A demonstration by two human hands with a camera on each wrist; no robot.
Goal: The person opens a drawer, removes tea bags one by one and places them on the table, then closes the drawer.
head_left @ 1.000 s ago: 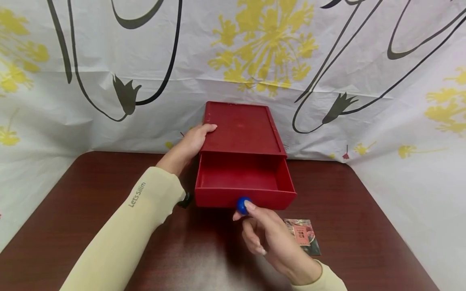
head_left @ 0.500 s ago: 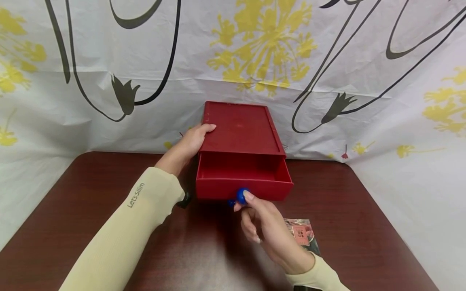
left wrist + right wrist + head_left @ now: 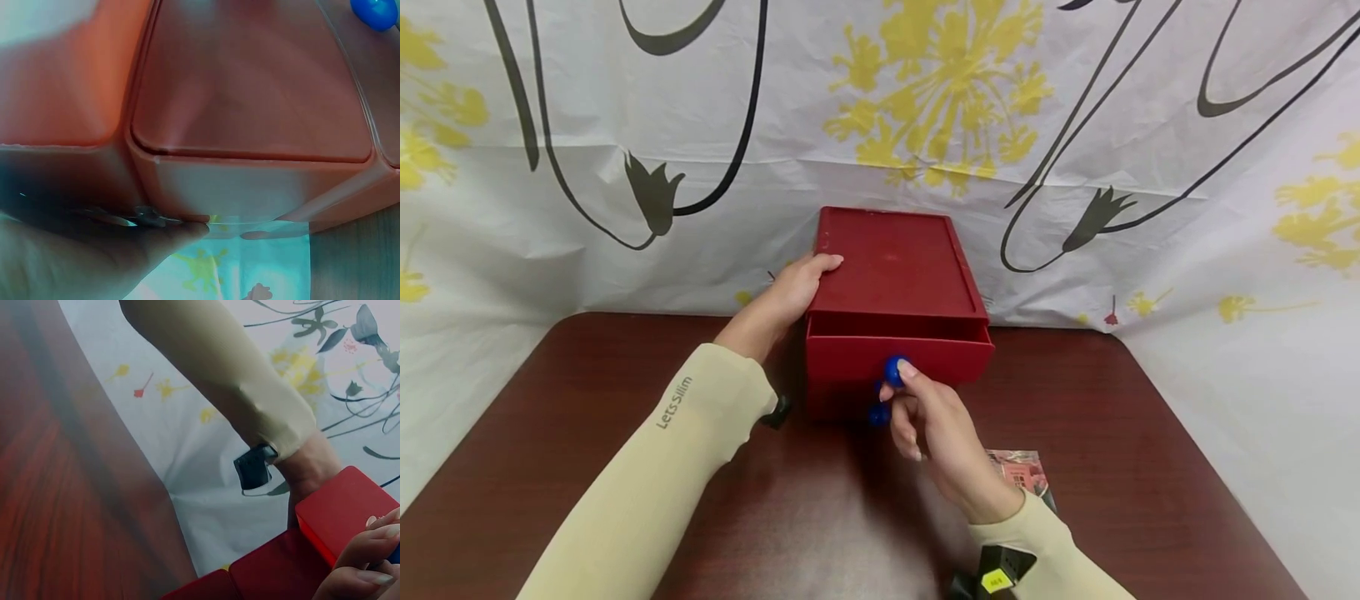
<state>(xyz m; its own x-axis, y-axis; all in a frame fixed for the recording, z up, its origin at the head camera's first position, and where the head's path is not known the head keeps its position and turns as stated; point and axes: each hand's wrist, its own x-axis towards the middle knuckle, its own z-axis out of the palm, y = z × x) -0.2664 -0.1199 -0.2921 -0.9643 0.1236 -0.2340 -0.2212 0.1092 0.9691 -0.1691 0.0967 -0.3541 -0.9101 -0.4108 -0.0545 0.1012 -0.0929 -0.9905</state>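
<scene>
A red drawer cabinet (image 3: 891,262) stands on the table, its top drawer (image 3: 850,358) pulled out a short way. My right hand (image 3: 943,433) pinches the round blue knob (image 3: 893,369) on that drawer's front between thumb and fingers. Another blue knob (image 3: 878,414) shows lower on the cabinet. My left hand (image 3: 793,287) rests on the cabinet's left side, thumb lying over the top edge; most of its fingers are hidden in the head view. In the left wrist view, part of this hand lies along the cabinet wall (image 3: 250,187). In the right wrist view, fingertips (image 3: 365,547) surround the partly hidden knob.
A small printed packet (image 3: 1022,471) lies on the brown table (image 3: 1120,467), partly behind my right forearm. A white patterned cloth (image 3: 760,192) hangs close behind the cabinet and along the sides. Wrist cameras (image 3: 1000,571) sit on my sleeves.
The top drawer has slid inward toward the cabinet, with my right hand moving along on its knob. The gap above the drawer has narrowed. My left hand stays on the cabinet's side.
</scene>
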